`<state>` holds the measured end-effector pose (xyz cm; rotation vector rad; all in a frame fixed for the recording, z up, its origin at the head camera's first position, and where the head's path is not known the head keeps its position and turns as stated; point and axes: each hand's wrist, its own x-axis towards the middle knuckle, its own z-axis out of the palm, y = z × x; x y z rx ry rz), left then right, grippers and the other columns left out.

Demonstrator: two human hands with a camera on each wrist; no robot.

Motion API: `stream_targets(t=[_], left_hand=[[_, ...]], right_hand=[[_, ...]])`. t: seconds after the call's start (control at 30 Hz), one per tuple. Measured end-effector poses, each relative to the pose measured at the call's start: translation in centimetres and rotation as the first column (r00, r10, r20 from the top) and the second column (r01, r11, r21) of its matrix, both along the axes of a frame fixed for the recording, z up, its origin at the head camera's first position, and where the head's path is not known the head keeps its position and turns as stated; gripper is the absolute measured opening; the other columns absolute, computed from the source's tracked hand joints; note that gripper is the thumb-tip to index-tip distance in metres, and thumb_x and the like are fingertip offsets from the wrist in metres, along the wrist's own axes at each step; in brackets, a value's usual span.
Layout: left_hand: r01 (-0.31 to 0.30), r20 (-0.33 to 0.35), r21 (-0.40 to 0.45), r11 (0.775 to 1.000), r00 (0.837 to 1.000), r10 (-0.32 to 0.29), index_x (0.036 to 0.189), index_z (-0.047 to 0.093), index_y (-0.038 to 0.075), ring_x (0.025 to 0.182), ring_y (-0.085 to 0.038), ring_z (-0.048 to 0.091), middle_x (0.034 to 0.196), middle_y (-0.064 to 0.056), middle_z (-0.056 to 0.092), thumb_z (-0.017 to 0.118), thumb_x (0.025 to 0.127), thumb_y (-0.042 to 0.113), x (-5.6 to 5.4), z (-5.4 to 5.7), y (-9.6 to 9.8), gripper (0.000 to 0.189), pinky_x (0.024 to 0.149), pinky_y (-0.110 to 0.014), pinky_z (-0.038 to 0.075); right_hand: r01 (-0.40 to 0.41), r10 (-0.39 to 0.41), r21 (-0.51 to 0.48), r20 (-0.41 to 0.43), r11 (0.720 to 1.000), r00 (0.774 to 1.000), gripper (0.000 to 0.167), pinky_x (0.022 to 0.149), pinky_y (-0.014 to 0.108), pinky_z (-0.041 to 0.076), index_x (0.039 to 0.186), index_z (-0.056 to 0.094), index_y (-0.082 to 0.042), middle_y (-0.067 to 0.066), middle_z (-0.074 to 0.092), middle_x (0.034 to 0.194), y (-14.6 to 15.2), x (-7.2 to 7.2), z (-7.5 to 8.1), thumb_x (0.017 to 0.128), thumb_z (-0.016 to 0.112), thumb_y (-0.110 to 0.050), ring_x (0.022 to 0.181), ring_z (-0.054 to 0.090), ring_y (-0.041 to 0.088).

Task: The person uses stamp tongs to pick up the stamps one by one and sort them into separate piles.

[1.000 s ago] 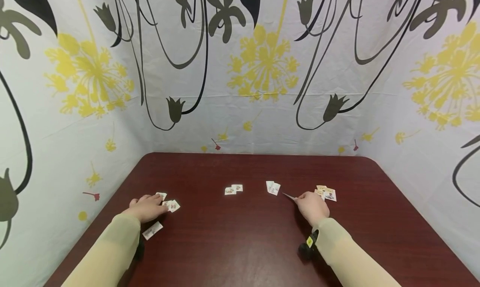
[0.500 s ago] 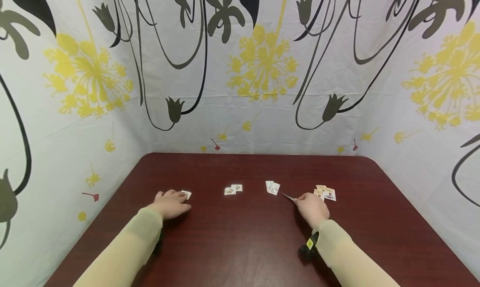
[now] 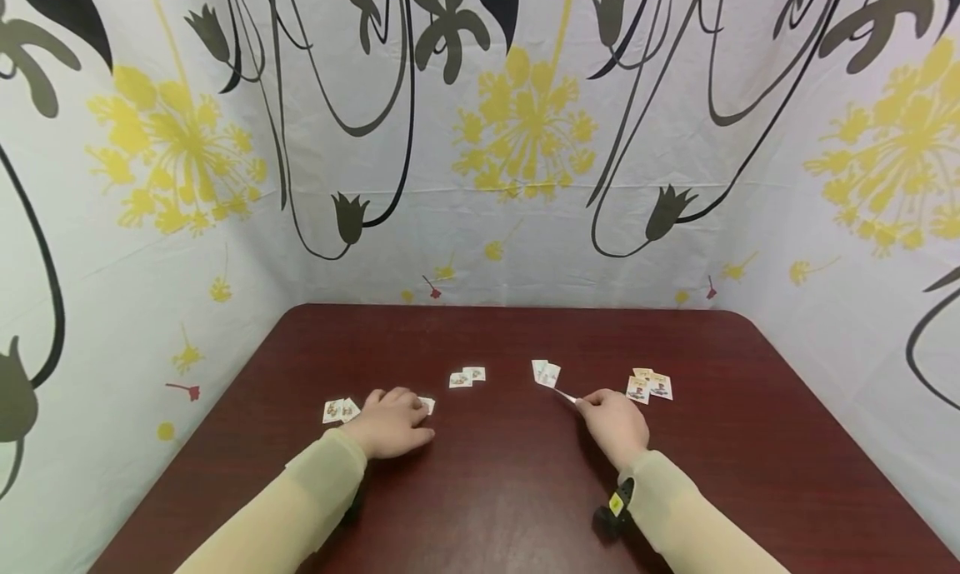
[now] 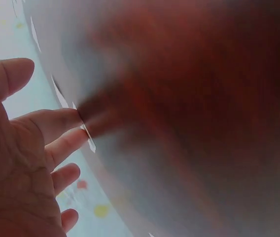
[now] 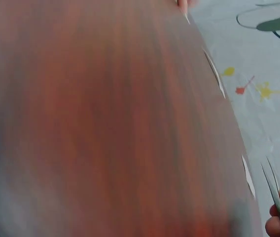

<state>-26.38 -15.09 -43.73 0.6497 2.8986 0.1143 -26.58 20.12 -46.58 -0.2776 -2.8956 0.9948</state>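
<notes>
In the head view my left hand [image 3: 390,424] lies low over the table, palm down, fingers extended. Its fingertips rest on a small white card [image 3: 427,405], partly hidden by them; the left wrist view shows two fingertips touching that card's edge [image 4: 88,138]. My right hand [image 3: 615,424] holds metal tweezers [image 5: 274,192] between thumb and fingers. In the right wrist view their tips stand slightly apart with nothing between them. The tweezers point left, close below a pair of white cards [image 3: 546,373].
Two overlapping cards [image 3: 341,410] lie left of my left hand. Another pair [image 3: 467,377] lies at mid-table, and several yellowish and white cards [image 3: 649,386] lie beyond my right hand. The dark red table [image 3: 480,491] meets a patterned cloth [image 3: 480,274] behind.
My left hand has slid the card rightward, uncovering the left pair; a lone card near that wrist is out of sight. My right hand has shifted slightly left and nearer with the tweezers.
</notes>
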Motion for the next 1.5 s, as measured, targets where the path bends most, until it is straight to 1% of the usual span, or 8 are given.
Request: stream_targets(t=[0.07,0.17,0.3,0.43,0.63,0.9,1.17,1.5], left_hand=[[0.024,-0.006,0.001,1.000,1.000,-0.024,0.134,0.059,0.013,0.136,-0.028,0.034,0.136,-0.002,0.051,0.049,0.095,0.048,0.3,-0.1,0.9,0.054,0.106,-0.056,0.021],[0.061,0.007,-0.001,0.998,0.998,-0.061,0.134,0.059,0.014,0.139,-0.029,0.030,0.140,-0.001,0.050,0.048,0.096,0.049,0.7,-0.2,2.0,0.053,0.109,-0.056,0.017],[0.106,0.034,0.007,0.994,0.994,-0.106,0.137,0.056,0.016,0.139,-0.026,0.031,0.139,0.000,0.050,0.046,0.096,0.051,1.4,-0.3,3.4,0.055,0.110,-0.056,0.016],[0.137,0.042,0.010,0.990,0.990,-0.138,0.139,0.054,0.018,0.139,-0.025,0.031,0.139,0.002,0.050,0.044,0.095,0.054,1.9,-0.3,4.8,0.057,0.110,-0.055,0.016],[0.178,0.018,0.012,0.984,0.984,-0.178,0.141,0.052,0.017,0.135,-0.024,0.034,0.139,0.001,0.049,0.043,0.097,0.051,2.3,-0.6,6.2,0.056,0.107,-0.053,0.020],[0.182,0.028,0.011,0.983,0.983,-0.182,0.143,0.049,0.017,0.133,-0.021,0.034,0.139,0.001,0.047,0.043,0.096,0.051,2.6,-0.6,7.0,0.058,0.106,-0.049,0.021],[0.164,0.047,0.002,0.986,0.985,-0.164,0.144,0.048,0.018,0.133,-0.019,0.033,0.138,0.004,0.046,0.043,0.096,0.054,3.0,0.1,7.2,0.060,0.106,-0.047,0.021],[0.173,0.039,0.008,0.985,0.984,-0.173,0.142,0.050,0.018,0.131,-0.019,0.035,0.136,0.004,0.048,0.044,0.095,0.054,2.9,-0.1,7.2,0.060,0.104,-0.046,0.023]], right_hand=[[-0.016,0.016,0.006,-0.003,1.000,1.000,0.026,0.071,0.044,0.047,0.094,0.074,-0.013,0.001,0.070,0.092,-0.5,0.2,-0.1,0.090,0.061,-0.035,0.080,0.061,0.020],[-0.039,0.039,0.018,-0.002,0.999,0.999,0.022,0.070,0.042,0.046,0.089,0.074,-0.015,-0.002,0.070,0.088,-1.4,0.4,-0.1,0.088,0.064,-0.035,0.078,0.061,0.019],[-0.074,0.073,0.020,0.015,0.997,0.997,0.019,0.066,0.038,0.045,0.085,0.074,-0.016,-0.004,0.068,0.082,-2.3,0.9,0.1,0.086,0.066,-0.033,0.074,0.059,0.016],[-0.100,0.100,0.013,0.030,0.995,0.995,0.017,0.063,0.036,0.044,0.083,0.074,-0.016,-0.005,0.067,0.080,-3.1,1.3,0.2,0.084,0.068,-0.032,0.071,0.057,0.014],[-0.141,0.140,0.015,0.040,0.990,0.989,0.015,0.062,0.034,0.043,0.080,0.074,-0.019,-0.007,0.066,0.078,-4.1,1.7,0.0,0.083,0.070,-0.032,0.069,0.056,0.011],[-0.180,0.179,0.010,0.047,0.984,0.983,0.013,0.062,0.034,0.043,0.076,0.074,-0.021,-0.009,0.066,0.076,-5.1,1.9,-0.1,0.081,0.072,-0.034,0.068,0.056,0.010],[-0.199,0.199,-0.001,0.054,0.980,0.979,0.013,0.061,0.033,0.043,0.073,0.073,-0.021,-0.009,0.065,0.073,-6.3,2.0,0.3,0.079,0.073,-0.032,0.066,0.056,0.010],[-0.215,0.215,0.001,0.057,0.977,0.975,0.012,0.060,0.033,0.043,0.071,0.071,-0.020,-0.009,0.065,0.073,-7.3,1.9,0.1,0.080,0.072,-0.028,0.066,0.056,0.011]])
